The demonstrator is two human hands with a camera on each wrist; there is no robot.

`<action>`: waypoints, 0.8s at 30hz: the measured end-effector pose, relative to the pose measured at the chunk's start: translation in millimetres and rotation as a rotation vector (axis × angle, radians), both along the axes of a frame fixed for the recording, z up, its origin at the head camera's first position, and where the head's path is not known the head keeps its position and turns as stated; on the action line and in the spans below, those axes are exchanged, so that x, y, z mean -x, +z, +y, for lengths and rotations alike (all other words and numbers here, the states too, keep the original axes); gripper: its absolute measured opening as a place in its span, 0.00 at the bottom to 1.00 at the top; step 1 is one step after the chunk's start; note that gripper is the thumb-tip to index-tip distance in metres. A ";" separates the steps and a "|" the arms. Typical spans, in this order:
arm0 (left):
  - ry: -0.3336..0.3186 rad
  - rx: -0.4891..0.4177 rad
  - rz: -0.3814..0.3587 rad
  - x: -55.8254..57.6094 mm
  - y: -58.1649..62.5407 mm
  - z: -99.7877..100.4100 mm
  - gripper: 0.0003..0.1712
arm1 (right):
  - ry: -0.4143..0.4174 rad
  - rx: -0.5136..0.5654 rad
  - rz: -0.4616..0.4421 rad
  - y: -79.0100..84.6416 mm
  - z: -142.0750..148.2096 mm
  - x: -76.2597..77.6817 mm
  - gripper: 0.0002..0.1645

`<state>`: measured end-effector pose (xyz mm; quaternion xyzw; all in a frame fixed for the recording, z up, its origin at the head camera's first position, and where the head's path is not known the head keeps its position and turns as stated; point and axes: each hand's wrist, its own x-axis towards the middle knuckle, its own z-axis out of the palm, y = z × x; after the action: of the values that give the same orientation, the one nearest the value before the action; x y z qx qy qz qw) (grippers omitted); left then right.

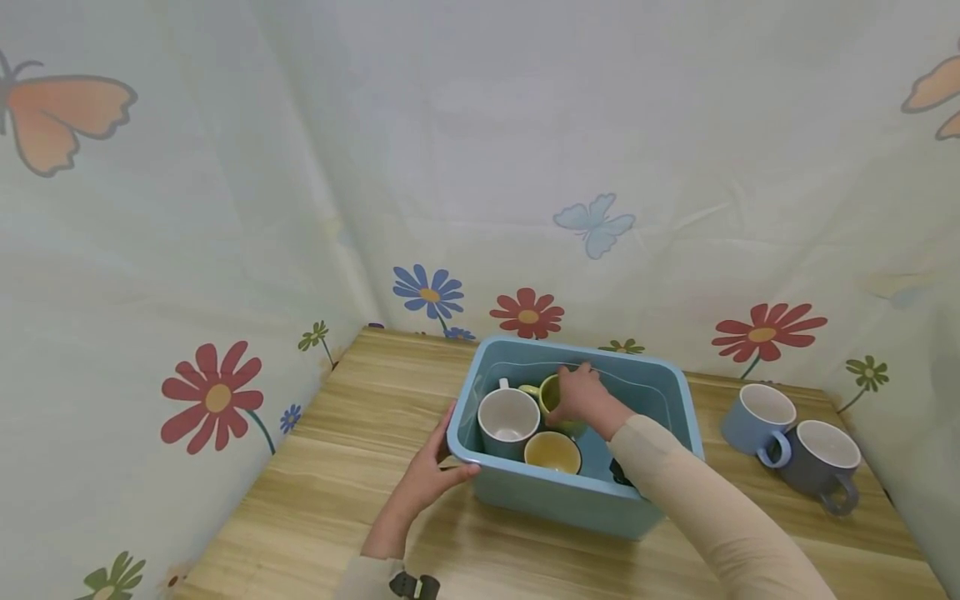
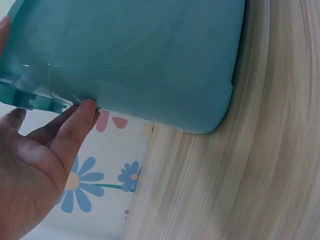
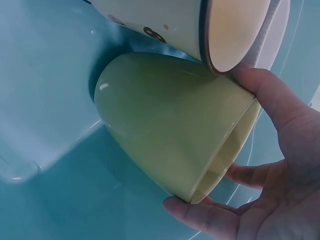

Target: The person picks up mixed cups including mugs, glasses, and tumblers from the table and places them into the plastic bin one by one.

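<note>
A blue plastic bin stands on the table. My left hand grips its near left corner, thumb at the front rim and fingers against the side wall, as the left wrist view also shows. Inside the bin, my right hand holds a green mug by its rim, thumb on one side and fingers on the other. The mug's handle points left in the head view. Beside it are a mug with a white inside and a mug with a yellow inside and dark rim.
On the right of the table a light blue mug and a dark grey mug stand close together. Some small black thing shows in the bin beside the right sleeve, mostly hidden. A flowered curtain hangs behind the wooden table.
</note>
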<state>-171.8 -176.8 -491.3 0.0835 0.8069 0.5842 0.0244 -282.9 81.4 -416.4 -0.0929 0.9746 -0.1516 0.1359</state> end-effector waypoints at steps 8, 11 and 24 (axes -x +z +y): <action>-0.002 0.007 0.005 -0.4 1.0 -0.3 0.60 | -0.001 -0.009 -0.003 1.6 -2.8 -1.5 0.54; -0.001 0.010 0.006 -0.3 1.2 -0.5 0.60 | -0.002 0.000 -0.009 3.5 -3.4 -2.7 0.54; 0.007 0.013 0.011 -0.9 1.3 0.3 0.60 | -0.014 0.024 -0.030 -0.7 -3.1 -2.0 0.55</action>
<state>-170.9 -176.6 -490.0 0.0838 0.8112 0.5784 0.0187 -280.9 78.3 -417.1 -0.0853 0.9713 -0.1656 0.1482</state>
